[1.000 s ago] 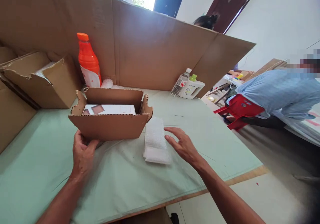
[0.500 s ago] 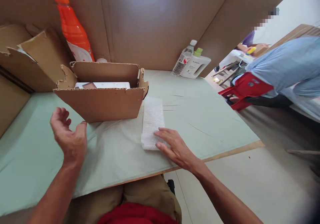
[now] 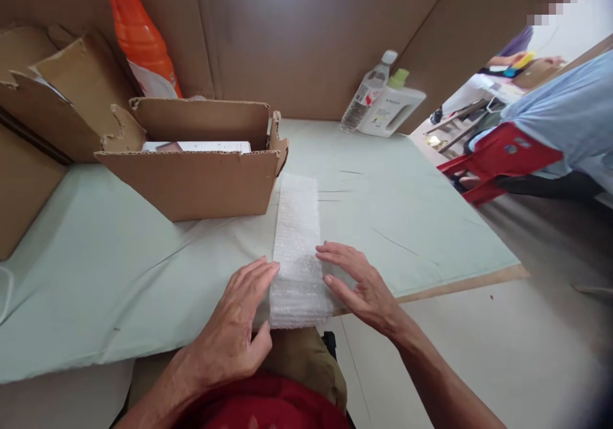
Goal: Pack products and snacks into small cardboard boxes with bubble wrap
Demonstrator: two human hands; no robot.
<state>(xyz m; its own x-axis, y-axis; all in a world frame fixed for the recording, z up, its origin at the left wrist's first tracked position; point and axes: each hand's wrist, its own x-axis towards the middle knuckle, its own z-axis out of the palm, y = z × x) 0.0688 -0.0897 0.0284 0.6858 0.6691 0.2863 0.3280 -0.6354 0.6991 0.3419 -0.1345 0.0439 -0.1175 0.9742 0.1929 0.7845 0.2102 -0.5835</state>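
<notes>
A strip of bubble wrap (image 3: 297, 231) lies lengthwise in front of me, its near end reaching the table's front edge. My left hand (image 3: 242, 317) is at its left side, thumb and fingers apart, fingertips at the wrap's edge. On the other side my right hand (image 3: 361, 282) is also open, its fingertips at the right edge of the wrap. Neither hand is closed around anything. Behind and to the left stands an open-topped cardboard box (image 3: 211, 183). A white flat box (image 3: 211, 146) shows inside it, mostly hidden by the front wall.
An orange bottle (image 3: 141, 39) stands behind the cardboard box. At the back right are a clear water bottle (image 3: 368, 94) and a white jug (image 3: 395, 111) with a green cap. Cardboard walls (image 3: 306, 39) border the table. A person in light blue sits on a red chair (image 3: 520, 158) at right.
My left hand has moved from near the cardboard box to the left side of the bubble wrap. The wrap now extends closer to me, and the view has shifted.
</notes>
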